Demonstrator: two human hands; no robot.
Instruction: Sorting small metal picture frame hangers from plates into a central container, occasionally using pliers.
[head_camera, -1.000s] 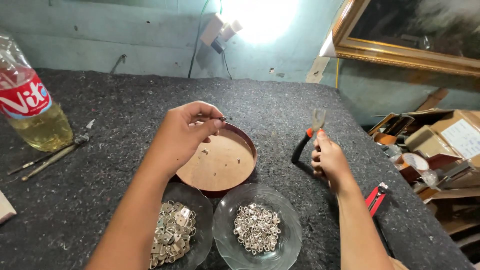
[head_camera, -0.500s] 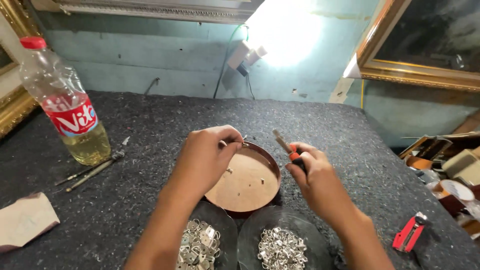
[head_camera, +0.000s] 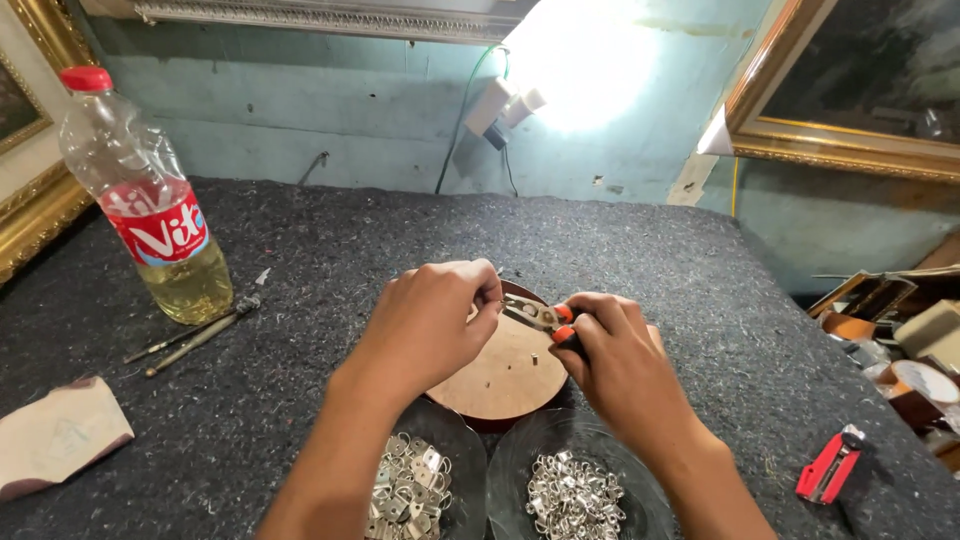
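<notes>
Both hands meet over a round wooden disc (head_camera: 505, 375) at the middle of the view. Nearest the camera, at 6 o'clock from the disc, sit two clear glass bowls: the left bowl (head_camera: 450, 440) holds flat metal hanger plates, the right bowl (head_camera: 640, 470) holds small silvery rings. The forearms cross above both bowls and hide part of each.

At 4 o'clock, well apart, a red utility knife (head_camera: 828, 466) lies on the dark felt table (head_camera: 330, 250). At 8 o'clock a scrap of pale cloth (head_camera: 55, 438) rests near the table edge. At 10 o'clock two thin metal tools (head_camera: 195, 333) lie just beside a plastic bottle (head_camera: 150, 215) with a red cap and yellowish liquid. At 3 o'clock, off the table, boxes and clutter (head_camera: 900, 330) are piled. Farther off, gilt picture frames (head_camera: 850, 90) lean at both sides against the wall, and a bright lamp (head_camera: 575, 60) glares at 12 o'clock.

The left hand (head_camera: 430, 320) is curled shut, fingertips pinched on something too small to make out. The right hand (head_camera: 615, 345) is closed around orange-handled pliers (head_camera: 545, 318), whose nose points at the left fingertips, touching or nearly so.

Half a second earlier the pliers were raised and angled away; now they have swung down to the left hand's pinch.
</notes>
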